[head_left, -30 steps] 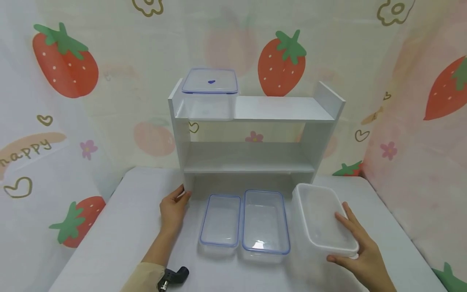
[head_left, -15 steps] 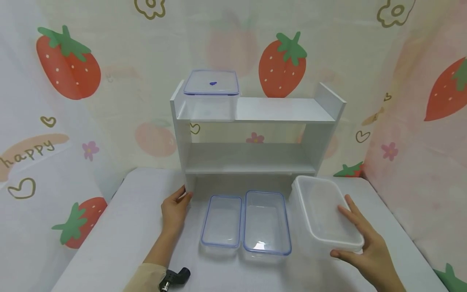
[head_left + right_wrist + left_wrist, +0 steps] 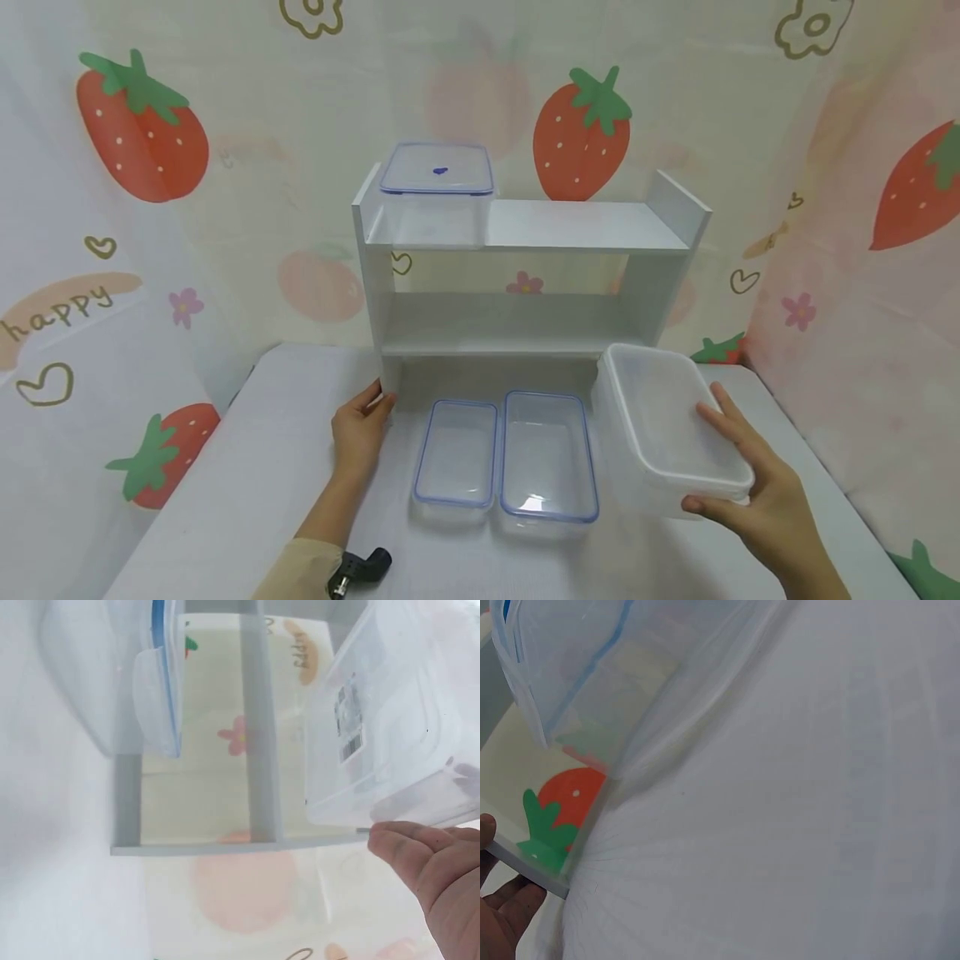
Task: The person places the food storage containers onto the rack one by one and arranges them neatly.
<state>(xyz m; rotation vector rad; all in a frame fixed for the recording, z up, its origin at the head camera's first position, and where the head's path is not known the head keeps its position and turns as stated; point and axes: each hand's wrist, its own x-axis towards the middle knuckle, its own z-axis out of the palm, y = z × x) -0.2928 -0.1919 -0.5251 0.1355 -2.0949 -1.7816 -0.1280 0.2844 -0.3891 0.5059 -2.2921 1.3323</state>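
Note:
My right hand [image 3: 772,500] holds a clear plastic food container with a frosted white lid [image 3: 678,417] by its near right corner, tilted and raised off the table. The container's underside with a label [image 3: 352,724] shows in the right wrist view. At the left, my left hand [image 3: 360,429] pinches the lower front edge of the white shelf [image 3: 517,325] between thumb and fingers. In the left wrist view that hand [image 3: 510,915] sits on the panel's edge [image 3: 532,868]. Two blue-rimmed containers, a narrower one [image 3: 456,454] and a wider one [image 3: 546,457], stand side by side before the shelf.
Another blue-rimmed lidded container [image 3: 435,208] stands at the left end of the shelf's top level. The table [image 3: 247,483] is covered in white cloth. A strawberry-printed curtain [image 3: 315,125] hangs behind and at both sides.
My right hand has lifted the white-lidded container upward and slightly right, so it now overlaps the shelf's lower right front in view. The left hand stays at the shelf's edge.

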